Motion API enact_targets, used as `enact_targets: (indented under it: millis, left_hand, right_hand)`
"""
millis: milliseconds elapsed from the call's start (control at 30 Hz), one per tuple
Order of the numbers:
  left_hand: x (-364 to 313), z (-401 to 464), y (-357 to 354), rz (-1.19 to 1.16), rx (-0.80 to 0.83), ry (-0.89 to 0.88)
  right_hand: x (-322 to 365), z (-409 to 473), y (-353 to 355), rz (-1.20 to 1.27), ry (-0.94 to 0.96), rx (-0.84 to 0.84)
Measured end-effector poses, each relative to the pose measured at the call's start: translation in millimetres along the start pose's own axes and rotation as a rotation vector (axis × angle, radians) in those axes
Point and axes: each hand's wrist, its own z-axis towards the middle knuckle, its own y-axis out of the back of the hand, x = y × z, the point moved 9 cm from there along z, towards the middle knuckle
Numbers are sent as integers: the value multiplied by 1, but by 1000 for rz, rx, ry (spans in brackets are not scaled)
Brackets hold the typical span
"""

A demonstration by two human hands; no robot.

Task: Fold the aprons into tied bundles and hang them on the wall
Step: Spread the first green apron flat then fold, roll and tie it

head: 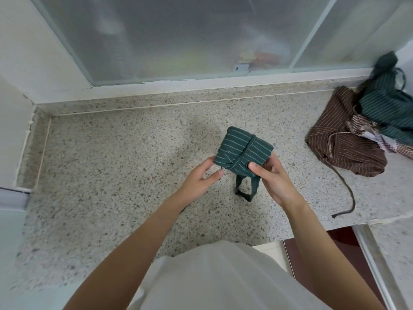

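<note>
Speckled grey terrazzo counter point(116, 166) under a frosted sliding window point(178, 34). Right of your grip, well apart: a loose heap of striped aprons point(366, 128), brown one in front, green behind, a dark tie trailing. You hold the folded green striped apron bundle point(242, 149), strap-bound, above the counter. Your right hand point(273, 177) pinches its near right corner, thumb on top. Your left hand point(201, 175) curls at its near left corner. A green strap loop point(244, 189) hangs below the grip.
</note>
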Motion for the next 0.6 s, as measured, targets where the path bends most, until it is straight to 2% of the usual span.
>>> enact_targets:
  millis: [100,200,267,333,433,500,533,600]
  left_hand:
    - [-2,1,-2,-54,22,63]
    - [22,-8,18,-4,20,202]
    - [39,-14,38,78,40,294]
    - [41,-13,54,217,69,321]
    - [22,7,57,583,181,243]
    - [-1,22,41,909,272,77]
    - [-15,27,32,1024,287,-7]
    - [-38,37,19,1151,243,-129]
  right_hand:
    - [4,-2,-1,4,31,14]
    - [5,-4,2,-18,24,40]
    - [6,-7,-2,-137,8,141]
    - [-1,-11,-13,-348,-32,314]
    - [-22,-17,-35,-659,-39,542]
    - [-39,-17,-47,-817,-12,599]
    - [-46,-14,-49,-895,6,586]
    - [-50,-2,-43,-1037,33,451]
